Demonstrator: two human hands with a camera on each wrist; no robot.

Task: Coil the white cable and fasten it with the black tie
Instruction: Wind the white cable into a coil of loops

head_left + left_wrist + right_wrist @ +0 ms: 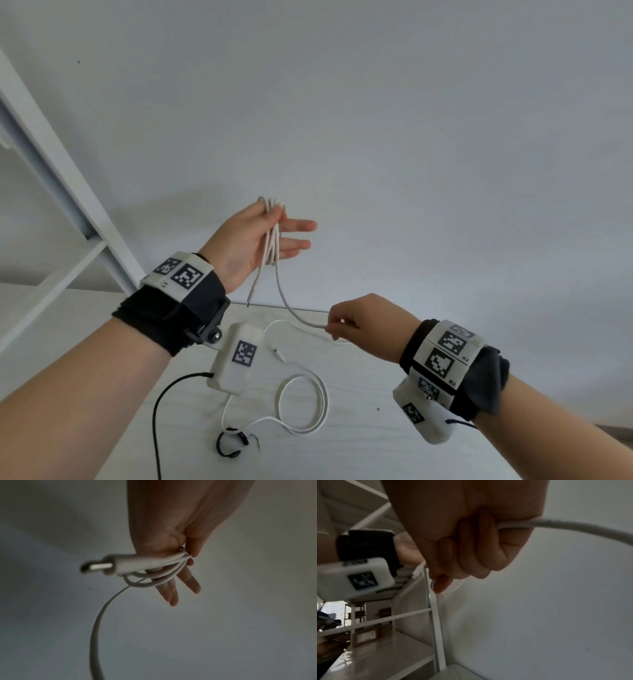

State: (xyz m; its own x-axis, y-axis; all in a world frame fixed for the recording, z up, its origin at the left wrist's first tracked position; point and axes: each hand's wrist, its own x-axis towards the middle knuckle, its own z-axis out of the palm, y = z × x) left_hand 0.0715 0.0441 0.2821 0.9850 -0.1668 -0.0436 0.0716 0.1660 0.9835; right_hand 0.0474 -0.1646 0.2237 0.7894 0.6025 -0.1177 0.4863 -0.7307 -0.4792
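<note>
My left hand (pixel 274 219) is raised above the table's far edge. Its thumb and forefinger pinch several loops of the white cable (pixel 271 246), and its other fingers are stretched out. One plug end (pixel 109 565) hangs from the loops below the palm. From the coil the cable sags down to my right hand (pixel 334 327), which pinches it between thumb and curled fingers (pixel 476 555). The remaining cable lies on the table in a loose loop (pixel 322 404) and ends in a second plug (pixel 278 354). The black tie (pixel 229 445) lies curled on the table near the front, under my left forearm.
The white table (pixel 376 445) stands against a plain white wall. A white shelf frame (pixel 51 164) rises at the left; in the right wrist view its shelves carry cardboard boxes (pixel 366 637). A black wire (pixel 157 411) hangs from my left wrist camera.
</note>
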